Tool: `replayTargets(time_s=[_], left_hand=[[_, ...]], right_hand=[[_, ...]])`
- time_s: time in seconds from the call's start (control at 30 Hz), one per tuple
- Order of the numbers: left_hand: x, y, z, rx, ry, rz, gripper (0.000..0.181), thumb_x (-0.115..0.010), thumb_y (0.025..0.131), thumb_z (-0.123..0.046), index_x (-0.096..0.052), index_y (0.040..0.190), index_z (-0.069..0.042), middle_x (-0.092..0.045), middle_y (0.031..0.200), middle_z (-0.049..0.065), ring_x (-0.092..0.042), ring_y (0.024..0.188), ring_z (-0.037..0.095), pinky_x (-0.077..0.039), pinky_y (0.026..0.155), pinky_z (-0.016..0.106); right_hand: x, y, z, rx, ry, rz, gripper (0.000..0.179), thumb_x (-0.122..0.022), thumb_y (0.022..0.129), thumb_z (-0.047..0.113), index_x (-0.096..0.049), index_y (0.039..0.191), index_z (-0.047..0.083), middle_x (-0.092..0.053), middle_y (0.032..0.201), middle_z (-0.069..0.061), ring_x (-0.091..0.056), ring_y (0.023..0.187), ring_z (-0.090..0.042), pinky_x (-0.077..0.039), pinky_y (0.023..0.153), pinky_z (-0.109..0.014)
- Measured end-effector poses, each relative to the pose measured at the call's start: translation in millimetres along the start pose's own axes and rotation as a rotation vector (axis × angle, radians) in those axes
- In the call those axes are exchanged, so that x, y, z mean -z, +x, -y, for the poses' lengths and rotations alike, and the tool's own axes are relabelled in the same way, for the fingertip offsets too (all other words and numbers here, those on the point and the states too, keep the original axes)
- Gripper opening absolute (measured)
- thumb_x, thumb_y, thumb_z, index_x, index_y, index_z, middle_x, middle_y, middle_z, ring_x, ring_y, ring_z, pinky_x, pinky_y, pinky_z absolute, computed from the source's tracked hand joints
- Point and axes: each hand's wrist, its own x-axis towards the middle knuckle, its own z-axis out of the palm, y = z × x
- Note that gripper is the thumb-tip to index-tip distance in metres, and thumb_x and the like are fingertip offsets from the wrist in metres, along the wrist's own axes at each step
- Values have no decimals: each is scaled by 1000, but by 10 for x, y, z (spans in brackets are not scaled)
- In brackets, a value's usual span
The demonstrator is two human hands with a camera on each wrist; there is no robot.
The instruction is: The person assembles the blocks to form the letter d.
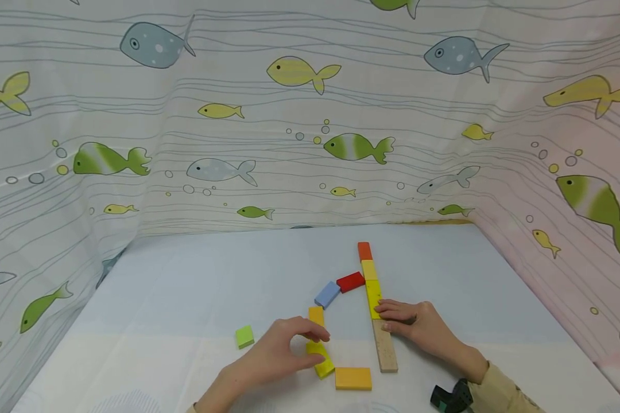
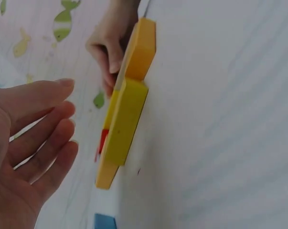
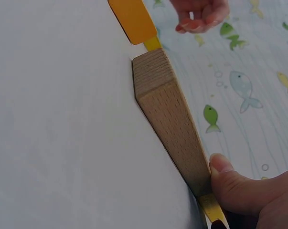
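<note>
My left hand (image 1: pixel 276 347) hovers by a lime-yellow block (image 1: pixel 325 367), thumb and fingers apart with nothing between them. The left wrist view shows a gap between its fingertips and that block (image 2: pixel 127 121). My right hand (image 1: pixel 423 327) touches a straight row of blocks. Its extended fingers lie on a bright yellow block (image 1: pixel 373 289), and its thumb rests against a plain wooden block (image 1: pixel 385 353), also seen in the right wrist view (image 3: pixel 170 129). Past the yellow block, the row continues with a pale yellow block (image 1: pixel 368 269) and an orange-red block (image 1: pixel 364 250).
A red block (image 1: pixel 350 281), a blue block (image 1: pixel 328 294) and an orange-yellow block (image 1: pixel 316 315) curve left from the row. An orange block (image 1: pixel 353 378) lies at the near end. A green block (image 1: pixel 245 336) sits apart at left. Fish-patterned cloth (image 1: pixel 299 143) hangs around the table.
</note>
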Motion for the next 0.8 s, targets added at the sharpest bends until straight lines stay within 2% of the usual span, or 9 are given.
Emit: replayTargets(time_s=[0.2,0.4,0.6,0.8], left_hand=[[234,-143,193,73,34,-83,31,-76,89,-25,-69,119,-17,-72,111,-5,-66,102,17,-56,93,35],[449,-229,424,138,53,-113,34,-77,88,-31,-69,119,-19,-72,112,-8,-66,105,16,-54,95,35],[609,-310,558,179,87,-96,36,-80,85,-31,-69,118,-23,-70,112,-11,-64,107,15,-53,96,35],[627,-312,644,177,84,-41,34,-80,84,-26,-70,117,-24,-70,114,-13,-64,105,12,-53,95,29]], right_hand=[[-3,0,-19,1,-15,-3,31,-76,87,32,-77,114,18,-72,120,10,-61,125,-17,-46,102,-18],[-20,-4,-28,2,4,0,31,-76,87,32,-77,114,17,-72,120,9,-61,125,-18,-43,100,-14],[-24,-4,-32,3,3,0,32,-76,87,33,-77,114,17,-72,120,9,-61,126,-19,-41,100,-13],[-7,-3,-29,-2,-3,-2,31,-76,87,33,-77,114,18,-71,120,9,-61,126,-17,-41,100,-12]])
